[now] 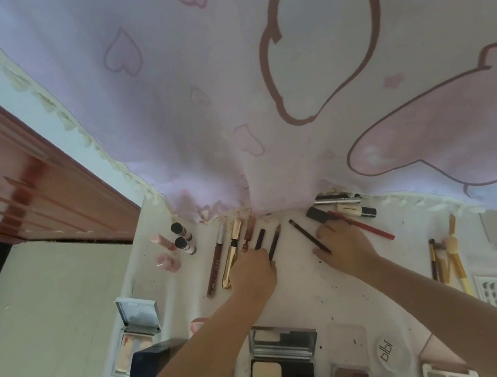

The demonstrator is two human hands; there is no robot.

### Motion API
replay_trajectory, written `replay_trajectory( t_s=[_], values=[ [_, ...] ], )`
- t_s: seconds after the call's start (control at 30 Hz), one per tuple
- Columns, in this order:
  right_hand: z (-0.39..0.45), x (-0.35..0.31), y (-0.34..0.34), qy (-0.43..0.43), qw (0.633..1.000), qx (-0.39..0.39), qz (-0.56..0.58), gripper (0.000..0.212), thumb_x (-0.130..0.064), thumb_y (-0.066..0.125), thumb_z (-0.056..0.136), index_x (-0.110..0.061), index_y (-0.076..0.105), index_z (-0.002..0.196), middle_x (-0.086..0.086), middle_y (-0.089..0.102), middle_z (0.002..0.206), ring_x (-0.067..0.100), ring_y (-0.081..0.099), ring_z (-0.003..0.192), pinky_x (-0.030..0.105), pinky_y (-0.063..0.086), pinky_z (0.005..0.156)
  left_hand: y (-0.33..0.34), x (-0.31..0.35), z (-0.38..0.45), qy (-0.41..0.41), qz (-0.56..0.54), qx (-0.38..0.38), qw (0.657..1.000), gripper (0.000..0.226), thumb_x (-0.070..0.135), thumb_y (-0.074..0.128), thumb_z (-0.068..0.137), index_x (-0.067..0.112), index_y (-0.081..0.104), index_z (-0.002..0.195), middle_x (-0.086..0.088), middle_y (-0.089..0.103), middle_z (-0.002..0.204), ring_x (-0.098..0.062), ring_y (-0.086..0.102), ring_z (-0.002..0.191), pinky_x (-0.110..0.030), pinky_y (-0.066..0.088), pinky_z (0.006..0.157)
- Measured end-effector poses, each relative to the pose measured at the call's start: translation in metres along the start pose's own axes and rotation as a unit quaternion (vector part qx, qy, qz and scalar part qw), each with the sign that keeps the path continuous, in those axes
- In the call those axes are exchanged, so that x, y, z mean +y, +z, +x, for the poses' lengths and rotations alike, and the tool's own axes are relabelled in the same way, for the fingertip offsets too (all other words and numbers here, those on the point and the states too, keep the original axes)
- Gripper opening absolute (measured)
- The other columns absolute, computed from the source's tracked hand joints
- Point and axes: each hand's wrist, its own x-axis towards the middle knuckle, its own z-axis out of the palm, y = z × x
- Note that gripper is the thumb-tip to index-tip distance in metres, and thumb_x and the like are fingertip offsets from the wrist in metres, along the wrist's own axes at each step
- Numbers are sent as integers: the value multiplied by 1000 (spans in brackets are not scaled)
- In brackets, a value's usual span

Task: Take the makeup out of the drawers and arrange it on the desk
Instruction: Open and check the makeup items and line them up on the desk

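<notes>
1. Home bedroom: pastel cartoon curtain (256, 88) with hearts hung directly behind white desk (307, 293).
2. Wooden panelled door (9, 182) stood left of desk.
3. Makeup compacts (282, 370) lay on desk's near edge.

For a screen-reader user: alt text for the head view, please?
Both hands reach across a white desk: the left hand touches a dark pencil, the right hand holds a black pencil, with open compacts nearer the person.
</notes>
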Motion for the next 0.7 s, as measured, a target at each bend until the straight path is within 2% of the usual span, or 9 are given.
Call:
replay_trajectory(
  t_s=[0.07,0.13,0.27,0.37,0.43,0.5,0.57,0.63,0.7],
  values=[
    [-14,-2,6,61,996,-58,13,32,-33,42,94,-11,53,115,4,53,118,19,50,109,26,44,85,0,1,-2,13,-11,11,1000,32,26,34,98,5,53,113,-9,58,115,-22,56,106,-27,43,74],
    [-20,-4,10,90,994,-65,23,30,-30,39,96,-10,54,113,5,53,117,18,52,106,25,44,83,-2,2,-3,25,-19,17,999,32,25,33,98,6,50,117,-8,55,118,-21,54,108,-28,45,79],
    [-26,-6,3,118,989,-72,55,27,-28,37,97,-9,55,107,5,54,112,14,50,86,23,45,78,-5,4,-6,53,-23,36,998,33,26,34,98,8,45,124,-9,52,125,-21,50,115,-27,44,83],
    [-35,-3,-16,107,988,-60,89,22,-27,39,97,-11,54,101,4,57,104,11,47,80,23,46,77,-16,9,-8,102,8,91,991,42,26,36,97,11,33,137,-10,33,144,-24,30,135,-30,37,102],
    [-42,-2,-34,75,990,-60,104,13,-27,40,96,-17,47,91,1,54,93,11,48,79,20,42,71,-27,11,-6,144,52,130,980,49,29,43,95,13,30,140,-7,31,145,-22,28,135,-31,28,109],
    [-50,-4,-53,37,993,-55,100,12,-25,39,97,-19,40,87,-3,48,88,12,46,77,20,37,69,-40,12,-3,216,105,210,948,58,39,68,78,13,51,127,-3,52,129,-19,48,120,-29,41,98],
    [-59,-6,-70,17,994,-38,105,9,-23,38,97,-18,40,89,-4,46,88,15,45,78,25,37,70,-48,11,1,262,127,273,917,63,45,87,43,17,68,96,2,70,93,-14,67,87,-22,53,70],
    [-67,-6,-79,10,992,-12,121,7,-20,37,97,-18,42,92,-7,43,79,18,44,77,28,36,69,-50,9,2,297,96,320,895,73,42,89,36,15,57,97,1,71,82,-14,69,74,-21,54,62],
    [-75,-7,-84,5,991,15,133,10,-18,36,97,-16,46,95,-13,36,72,18,44,76,23,33,65,-54,11,-3,332,76,360,869,70,38,84,51,11,48,104,-3,71,85,-16,69,73,-22,54,62]
  ],
)
